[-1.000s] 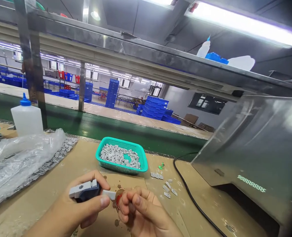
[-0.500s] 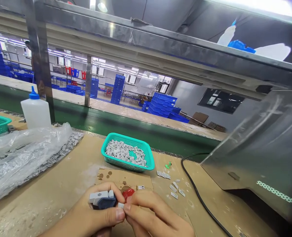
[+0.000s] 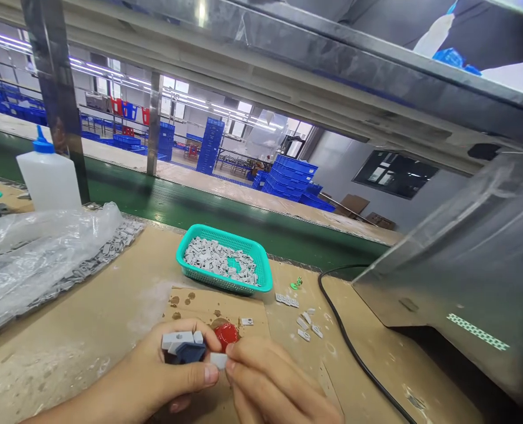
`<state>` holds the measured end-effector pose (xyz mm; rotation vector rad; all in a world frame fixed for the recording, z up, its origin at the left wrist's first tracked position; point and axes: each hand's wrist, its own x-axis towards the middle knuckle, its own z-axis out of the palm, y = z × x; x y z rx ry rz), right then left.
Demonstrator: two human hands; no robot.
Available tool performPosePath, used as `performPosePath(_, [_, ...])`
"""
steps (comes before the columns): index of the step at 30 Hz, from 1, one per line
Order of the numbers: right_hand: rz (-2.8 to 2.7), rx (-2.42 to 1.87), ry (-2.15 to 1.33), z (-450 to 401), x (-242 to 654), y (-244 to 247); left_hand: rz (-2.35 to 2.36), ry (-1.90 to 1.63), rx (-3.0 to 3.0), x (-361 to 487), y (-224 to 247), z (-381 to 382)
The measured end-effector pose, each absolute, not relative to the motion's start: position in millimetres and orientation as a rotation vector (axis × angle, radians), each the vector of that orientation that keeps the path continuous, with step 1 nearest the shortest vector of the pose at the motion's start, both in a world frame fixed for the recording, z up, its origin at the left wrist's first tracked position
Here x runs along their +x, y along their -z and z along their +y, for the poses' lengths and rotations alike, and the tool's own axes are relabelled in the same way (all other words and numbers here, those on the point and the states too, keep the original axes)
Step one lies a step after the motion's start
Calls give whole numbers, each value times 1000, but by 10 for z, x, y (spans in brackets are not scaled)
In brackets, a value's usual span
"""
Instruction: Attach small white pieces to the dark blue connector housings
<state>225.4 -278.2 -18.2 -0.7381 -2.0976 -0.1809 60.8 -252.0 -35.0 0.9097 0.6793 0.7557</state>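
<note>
Closed around a grey and dark blue plastic part (image 3: 185, 347), my left hand (image 3: 164, 368) is at the lower middle. My right hand (image 3: 274, 377) pinches a small light grey piece (image 3: 218, 360) between thumb and fingers, close to the left fingertips. Whether that piece touches the left hand's part cannot be made out. Behind the fingers lies a round red thing (image 3: 227, 334) on a stained cardboard sheet (image 3: 257, 307). One small grey piece (image 3: 247, 322) rests beside it.
A green basket (image 3: 268, 277) of grey pieces stands behind the hands. Several loose pieces (image 3: 304, 335), a small green figure (image 3: 296, 284) and a black cable (image 3: 345, 335) lie to the right. At left are a plastic bag (image 3: 45, 265) and a white bottle (image 3: 52, 179).
The view has shifted, so the basket and bottle appear higher and further left. The right fingers have drawn slightly away from the left thumb, and more of the small light grey piece shows.
</note>
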Motion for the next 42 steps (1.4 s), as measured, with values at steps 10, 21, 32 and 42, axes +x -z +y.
performPosePath(10, [-1988, -1154, -182, -2581, 2509, 380, 869, -691, 906, 468, 443, -2371])
performPosePath(21, [-2034, -1111, -184, -2560, 2459, 459, 912, -772, 1051, 474, 440, -2357])
performPosePath(32, [-1997, -1076, -87, -2558, 2447, 351, 934, -779, 1367, 414, 462, -2258])
performPosePath(42, [-2133, -1074, -157, -2456, 2429, 178, 1040, -943, 1646, 313, 373, -2191])
